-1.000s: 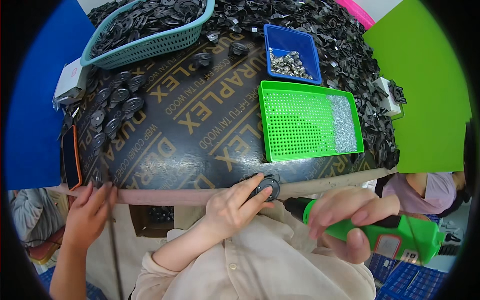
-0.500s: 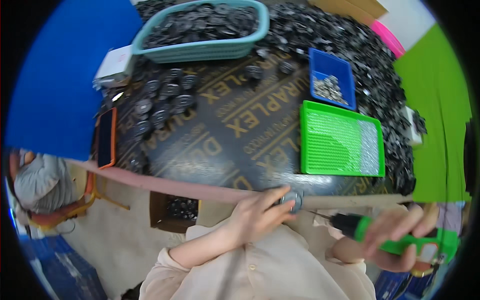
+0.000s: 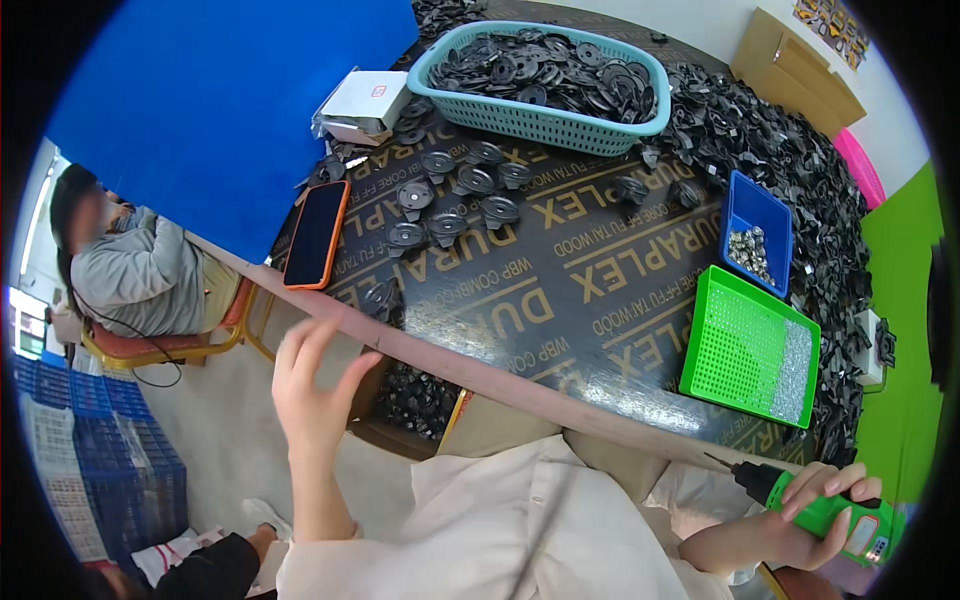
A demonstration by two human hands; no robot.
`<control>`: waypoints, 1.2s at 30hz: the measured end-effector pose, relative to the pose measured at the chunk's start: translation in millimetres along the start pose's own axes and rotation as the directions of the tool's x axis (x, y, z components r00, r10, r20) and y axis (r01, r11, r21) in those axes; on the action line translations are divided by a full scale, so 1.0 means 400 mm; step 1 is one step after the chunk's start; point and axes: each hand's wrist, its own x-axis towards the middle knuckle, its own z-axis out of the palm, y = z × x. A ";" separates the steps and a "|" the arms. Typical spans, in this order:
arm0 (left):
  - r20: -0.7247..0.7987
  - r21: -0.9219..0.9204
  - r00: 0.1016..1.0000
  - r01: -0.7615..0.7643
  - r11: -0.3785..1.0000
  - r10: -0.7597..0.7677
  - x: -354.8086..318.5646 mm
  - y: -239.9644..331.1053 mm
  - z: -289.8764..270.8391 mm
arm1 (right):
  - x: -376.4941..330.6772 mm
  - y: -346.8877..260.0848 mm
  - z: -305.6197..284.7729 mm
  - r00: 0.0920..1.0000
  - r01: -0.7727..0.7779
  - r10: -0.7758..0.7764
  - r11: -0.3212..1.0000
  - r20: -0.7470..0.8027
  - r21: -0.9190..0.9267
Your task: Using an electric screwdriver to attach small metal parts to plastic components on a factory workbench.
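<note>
My left hand (image 3: 312, 395) is raised just short of the table's near edge, thumb and fingers apart, nothing between them. Beside it, lower down, an open cardboard box (image 3: 392, 437) holds many small dark parts. One black round plastic part (image 3: 380, 299) lies on the tabletop near that hand. At the lower right my right hand (image 3: 815, 500) is wrapped round a green and black electric screwdriver (image 3: 762, 482), its thin bit pointing left toward the table edge. Several more black round parts (image 3: 475, 180) sit in a loose group on the dark table (image 3: 510, 305).
A light-blue basket (image 3: 545, 128) heaped with black parts stands at the back. To the right are a blue tray (image 3: 782, 215) of metal pieces, a green tray (image 3: 740, 345) of small silvery pieces and a large black heap (image 3: 800, 160). An orange-edged phone (image 3: 318, 235) lies left; another person (image 3: 140, 265) sits beyond.
My left hand has let go of the round part and moved left, its fingers opening. The screwdriver has moved away from the part, still in my right hand. The view has turned left.
</note>
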 end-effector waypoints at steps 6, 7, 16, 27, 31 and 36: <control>0.006 0.206 0.991 -0.133 0.969 0.135 0.063 -0.046 0.130 | -0.019 -0.007 -0.011 1.000 -0.020 0.020 1.000 -0.001 0.015; 0.008 0.200 0.990 -0.137 0.970 0.138 0.061 -0.047 0.140 | -0.023 -0.007 -0.015 0.999 -0.017 0.017 1.000 -0.031 0.007; -0.170 -0.156 0.665 -0.747 0.646 0.728 -0.003 0.182 0.250 | -0.021 -0.004 -0.005 0.997 -0.018 0.015 0.999 -0.078 -0.036; 0.428 -0.608 0.802 -0.087 0.789 0.418 -0.016 0.171 0.121 | -0.019 0.002 -0.032 0.996 -0.017 0.013 0.999 -0.086 -0.039; 0.720 -0.042 0.690 0.154 0.987 -0.076 -0.005 0.071 -0.030 | -0.010 0.010 -0.060 0.984 0.015 -0.029 0.997 -0.175 -0.078; 0.350 -0.029 0.933 -0.076 0.997 0.081 0.037 0.063 0.020 | 0.007 0.017 -0.081 0.995 0.035 -0.040 0.998 -0.093 -0.058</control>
